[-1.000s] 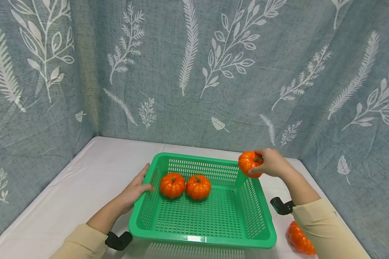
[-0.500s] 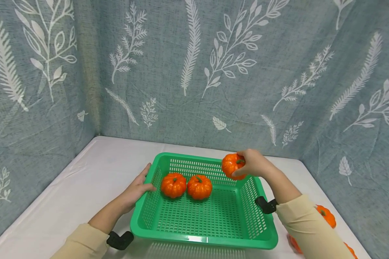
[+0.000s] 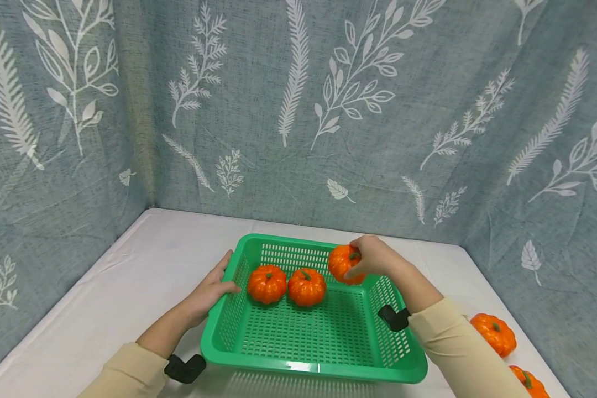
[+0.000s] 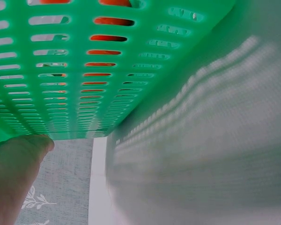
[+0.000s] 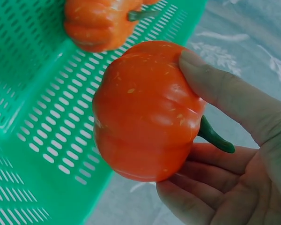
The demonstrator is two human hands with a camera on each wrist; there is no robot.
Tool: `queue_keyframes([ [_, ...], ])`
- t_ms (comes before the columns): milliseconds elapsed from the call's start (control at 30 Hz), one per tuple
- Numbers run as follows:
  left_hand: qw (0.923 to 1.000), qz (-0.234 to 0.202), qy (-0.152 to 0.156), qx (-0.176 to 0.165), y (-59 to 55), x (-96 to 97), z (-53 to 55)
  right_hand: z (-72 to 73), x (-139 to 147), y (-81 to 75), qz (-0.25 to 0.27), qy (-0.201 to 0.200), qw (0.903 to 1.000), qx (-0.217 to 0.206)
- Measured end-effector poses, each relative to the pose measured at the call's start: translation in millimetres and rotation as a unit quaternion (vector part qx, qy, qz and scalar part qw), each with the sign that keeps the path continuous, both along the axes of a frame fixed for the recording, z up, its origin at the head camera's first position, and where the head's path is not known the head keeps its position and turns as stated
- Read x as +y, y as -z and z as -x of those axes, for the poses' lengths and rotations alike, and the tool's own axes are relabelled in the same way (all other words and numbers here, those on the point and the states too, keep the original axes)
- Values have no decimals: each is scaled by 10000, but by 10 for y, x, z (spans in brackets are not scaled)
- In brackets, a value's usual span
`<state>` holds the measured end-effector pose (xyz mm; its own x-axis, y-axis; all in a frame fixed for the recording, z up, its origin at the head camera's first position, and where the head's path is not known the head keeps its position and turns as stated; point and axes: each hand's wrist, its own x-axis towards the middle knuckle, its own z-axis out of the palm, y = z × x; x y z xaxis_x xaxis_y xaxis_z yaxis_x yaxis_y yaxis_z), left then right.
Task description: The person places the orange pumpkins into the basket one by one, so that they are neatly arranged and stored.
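My right hand (image 3: 379, 258) holds a small orange pumpkin (image 3: 342, 263) with a green stem, above the back right part of a green plastic basket (image 3: 308, 367). In the right wrist view, thumb and fingers grip this pumpkin (image 5: 147, 112) from its stem side. My left hand (image 3: 210, 291) grips the basket's left rim, its thumb over the edge and its fingers along the outside. Inside the basket, toward the back left, a left pumpkin (image 3: 267, 284) and a right pumpkin (image 3: 306, 288) sit side by side. In the left wrist view the slotted basket wall (image 4: 75, 79) fills the upper left.
To the right of the basket, a pumpkin (image 3: 495, 334) and another pumpkin (image 3: 529, 381) lie on the white table (image 3: 179, 235), partly hidden by the right sleeve or cut by the frame. Blue-grey leaf-patterned curtains (image 3: 258, 182) enclose the table's back and sides.
My right hand has carried its pumpkin leftward from over the basket's right rim to inside its outline, latterly a little lower. Pumpkins at right came into view. The left hand stays put.
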<state>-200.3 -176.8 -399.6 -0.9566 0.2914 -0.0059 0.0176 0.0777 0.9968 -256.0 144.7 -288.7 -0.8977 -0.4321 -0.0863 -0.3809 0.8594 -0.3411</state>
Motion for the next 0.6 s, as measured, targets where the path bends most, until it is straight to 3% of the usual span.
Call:
queue_keyframes([
  [600, 10000, -72, 54, 5, 14, -14, 5, 32, -161, 304, -804, 151, 9963, -244],
])
